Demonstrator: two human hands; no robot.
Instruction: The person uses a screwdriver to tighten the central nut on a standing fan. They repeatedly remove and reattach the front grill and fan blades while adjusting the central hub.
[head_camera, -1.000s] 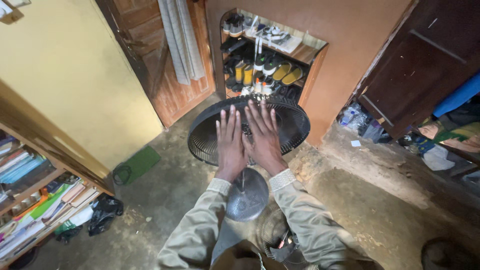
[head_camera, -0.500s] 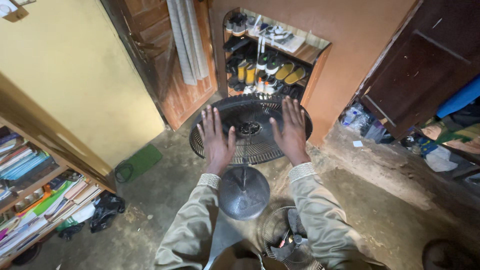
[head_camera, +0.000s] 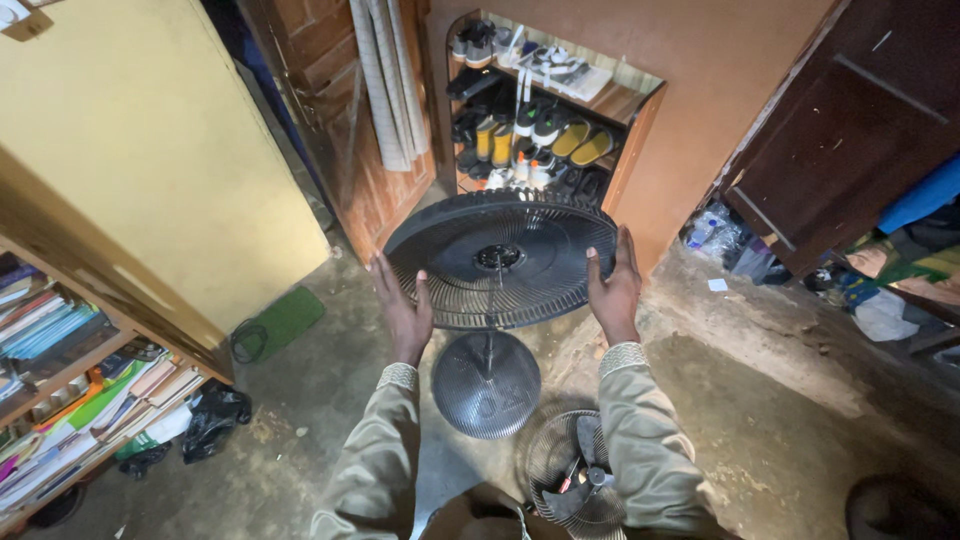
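Note:
A black wire fan guard (head_camera: 500, 260) faces up on a standing fan, above the fan's round base (head_camera: 486, 384). My left hand (head_camera: 405, 310) rests with fingers spread against the guard's left rim. My right hand (head_camera: 613, 288) presses flat against its right rim. Both hands bracket the guard from the sides rather than closing around it. A second wire guard (head_camera: 570, 470) lies on the floor by my right forearm, with small tools on it.
A wall niche with shelves of shoes (head_camera: 530, 130) stands behind the fan. A wooden door (head_camera: 340, 120) is left of it, a bookshelf (head_camera: 70, 390) at far left, a black bag (head_camera: 215, 420) on the floor, clutter (head_camera: 880, 290) at right.
My hands have slid apart from the middle of the guard's face to its left and right rims, uncovering the hub.

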